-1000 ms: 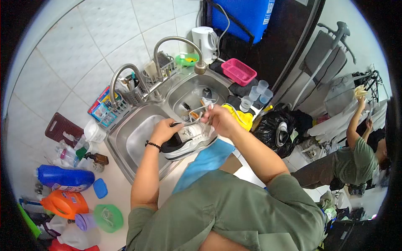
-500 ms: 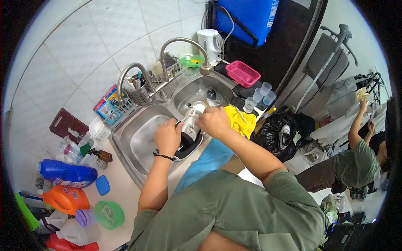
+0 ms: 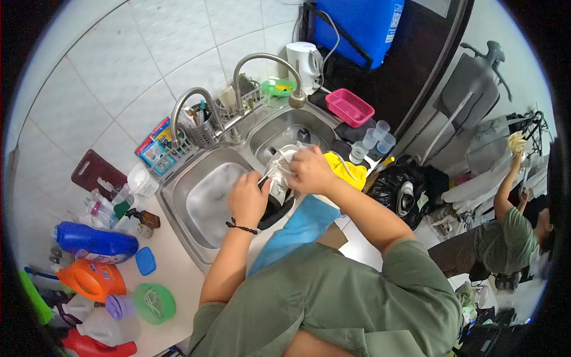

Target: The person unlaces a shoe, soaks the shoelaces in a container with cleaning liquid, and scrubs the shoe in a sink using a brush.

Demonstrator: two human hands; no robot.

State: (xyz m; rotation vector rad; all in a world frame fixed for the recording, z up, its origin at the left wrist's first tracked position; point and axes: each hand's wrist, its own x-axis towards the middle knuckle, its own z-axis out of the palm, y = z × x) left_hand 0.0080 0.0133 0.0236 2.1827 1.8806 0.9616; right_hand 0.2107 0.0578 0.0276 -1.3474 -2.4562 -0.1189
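A white and black shoe (image 3: 278,190) is held over the sink's front edge, near the divider between the two basins. My left hand (image 3: 248,199) is closed on the shoe's left side, by its dark collar. At the laces, my right hand (image 3: 310,169) has its fingers pinched together on the white lace (image 3: 284,160). The fingertips of both hands are partly hidden. A light blue cloth (image 3: 297,229) lies on the counter edge just below the shoe.
The double steel sink (image 3: 205,196) has two curved faucets (image 3: 267,56) behind it. A yellow cloth (image 3: 348,171) and plastic cups (image 3: 370,140) stand right. Detergent bottles (image 3: 95,243) and a green bowl (image 3: 153,303) are left. Another person (image 3: 505,232) is at far right.
The shoe has turned from lying sideways to pointing away from me. My right hand has moved down to its laces from above. The view has shifted slightly.
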